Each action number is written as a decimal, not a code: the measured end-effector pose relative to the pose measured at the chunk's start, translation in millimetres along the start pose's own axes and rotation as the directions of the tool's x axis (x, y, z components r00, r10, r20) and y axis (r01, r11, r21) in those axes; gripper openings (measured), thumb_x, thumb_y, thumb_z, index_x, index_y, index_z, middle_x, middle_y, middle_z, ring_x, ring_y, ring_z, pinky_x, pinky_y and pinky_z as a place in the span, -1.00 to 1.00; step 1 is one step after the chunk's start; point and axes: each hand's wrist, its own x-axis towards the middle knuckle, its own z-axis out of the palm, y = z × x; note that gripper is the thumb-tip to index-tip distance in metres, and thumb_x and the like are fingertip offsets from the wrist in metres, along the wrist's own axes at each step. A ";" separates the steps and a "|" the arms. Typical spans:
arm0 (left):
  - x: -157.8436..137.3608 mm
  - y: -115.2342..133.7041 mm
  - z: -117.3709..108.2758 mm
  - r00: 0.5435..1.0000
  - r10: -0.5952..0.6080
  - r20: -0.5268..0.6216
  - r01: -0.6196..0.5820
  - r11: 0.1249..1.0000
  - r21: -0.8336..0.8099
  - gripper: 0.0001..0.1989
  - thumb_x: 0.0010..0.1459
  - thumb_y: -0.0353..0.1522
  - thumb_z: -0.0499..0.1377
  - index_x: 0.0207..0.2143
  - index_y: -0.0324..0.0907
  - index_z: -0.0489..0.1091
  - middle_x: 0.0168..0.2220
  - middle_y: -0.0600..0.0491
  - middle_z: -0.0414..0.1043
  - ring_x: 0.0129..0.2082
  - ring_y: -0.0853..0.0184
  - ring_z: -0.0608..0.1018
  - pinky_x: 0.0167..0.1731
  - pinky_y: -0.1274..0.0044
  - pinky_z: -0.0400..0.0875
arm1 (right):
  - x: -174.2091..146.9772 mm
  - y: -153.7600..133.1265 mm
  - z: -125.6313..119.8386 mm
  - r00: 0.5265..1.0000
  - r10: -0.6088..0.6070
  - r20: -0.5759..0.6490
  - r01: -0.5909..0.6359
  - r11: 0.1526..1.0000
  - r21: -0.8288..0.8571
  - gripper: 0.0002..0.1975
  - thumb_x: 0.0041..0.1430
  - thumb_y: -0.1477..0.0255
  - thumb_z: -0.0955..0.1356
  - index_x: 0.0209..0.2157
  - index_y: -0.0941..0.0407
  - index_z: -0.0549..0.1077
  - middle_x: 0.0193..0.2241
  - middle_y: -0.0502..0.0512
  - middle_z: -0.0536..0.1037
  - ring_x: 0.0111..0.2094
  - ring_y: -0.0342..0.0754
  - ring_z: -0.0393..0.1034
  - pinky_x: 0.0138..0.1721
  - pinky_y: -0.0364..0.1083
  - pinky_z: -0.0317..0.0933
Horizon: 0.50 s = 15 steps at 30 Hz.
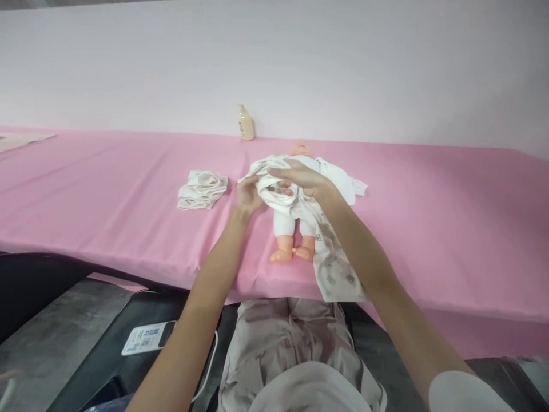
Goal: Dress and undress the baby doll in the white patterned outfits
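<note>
A baby doll (pixel 283 226) lies on its back with its bare feet toward me, dressed in white. Across its body is a pale baby garment (pixel 337 266) with a small print, one part hanging toward the table's front edge. My left hand (pixel 249 195) grips the bunched cloth at the doll's side, its fingers partly hidden by the fabric. From above, my right hand (pixel 303 176) holds the same garment over the doll's chest. Between the hands, the doll's small hand (pixel 285 186) shows inside a rolled opening of the cloth. A white sleeve spreads out on the far right side.
A folded stack of pale cloth (pixel 202 190) lies left of the doll on the pink table cover (pixel 107 194). Behind stands a pump bottle (pixel 246 123) by the wall. On a black chair (pixel 107 337) at lower left rests a white card-like item (pixel 146 338).
</note>
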 end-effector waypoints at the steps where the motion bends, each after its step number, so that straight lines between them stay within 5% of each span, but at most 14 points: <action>1: 1.9 -4.5 -0.7 0.997 0.078 0.002 -0.077 0.989 0.130 -0.70 0.00 -0.27 0.07 -0.26 -0.23 0.42 -0.35 -0.04 0.51 -0.26 0.18 0.54 -0.26 0.40 0.42 | -4.1 -6.3 -4.4 0.999 -0.035 -0.024 0.034 0.999 -0.041 -0.67 -0.01 0.19 0.44 -0.44 0.12 0.32 -0.67 -0.12 0.24 -0.66 -0.24 0.14 -0.64 -0.22 0.18; 5: 5.0 -23.7 -6.0 0.952 0.280 0.122 -0.293 0.723 0.625 -0.57 -0.14 -0.32 0.18 -0.13 -0.21 0.39 -0.13 -0.11 0.42 -0.07 0.09 0.44 -0.08 0.31 0.33 | -26.8 -33.6 -28.9 0.959 -0.217 -0.182 0.134 0.913 -0.385 -0.60 -0.16 0.32 0.50 -0.31 0.12 0.32 -0.48 -0.05 0.36 -0.46 -0.14 0.29 -0.40 -0.11 0.33; 8: 1.3 -29.0 -8.2 0.871 0.283 0.402 -0.476 0.281 0.834 -0.40 -0.15 -0.25 0.24 0.02 -0.22 0.35 0.05 -0.20 0.27 0.06 -0.01 0.33 0.05 0.21 0.19 | -42.3 -45.4 -46.0 0.923 -0.294 -0.247 0.055 0.738 -0.672 -0.59 -0.18 0.37 0.49 -0.27 0.12 0.31 -0.40 0.00 0.34 -0.30 -0.03 0.30 -0.23 0.00 0.31; 10: -1.9 -27.5 -8.2 0.794 0.256 0.551 -0.580 0.050 0.813 -0.34 -0.09 -0.17 0.22 0.09 -0.19 0.29 0.10 -0.22 0.21 0.11 -0.02 0.29 0.09 0.19 0.14 | -48.0 -46.6 -54.4 0.898 -0.344 -0.273 -0.003 0.617 -0.787 -0.63 -0.14 0.39 0.45 -0.26 0.11 0.30 -0.38 0.02 0.32 -0.25 0.03 0.28 -0.18 0.07 0.28; 12: -5.0 -25.6 -7.3 0.723 0.256 0.642 -0.665 0.005 0.747 -0.38 -0.03 -0.13 0.20 0.09 -0.17 0.29 0.09 -0.21 0.25 0.12 0.03 0.31 0.11 0.23 0.15 | -50.7 -45.4 -59.6 0.876 -0.377 -0.301 -0.064 0.528 -0.847 -0.65 -0.12 0.41 0.43 -0.25 0.11 0.30 -0.38 0.04 0.33 -0.23 0.06 0.28 -0.16 0.11 0.25; 15: -10.3 -27.0 -2.7 0.658 0.381 0.649 -0.734 0.136 0.665 -0.41 -0.01 -0.08 0.18 0.03 -0.17 0.31 0.01 -0.19 0.34 0.05 0.10 0.39 0.05 0.29 0.26 | -56.2 -47.9 -60.8 0.901 -0.288 -0.325 -0.178 0.438 -0.881 -0.68 -0.16 0.44 0.42 -0.28 0.12 0.34 -0.39 0.07 0.37 -0.26 0.08 0.30 -0.20 0.09 0.25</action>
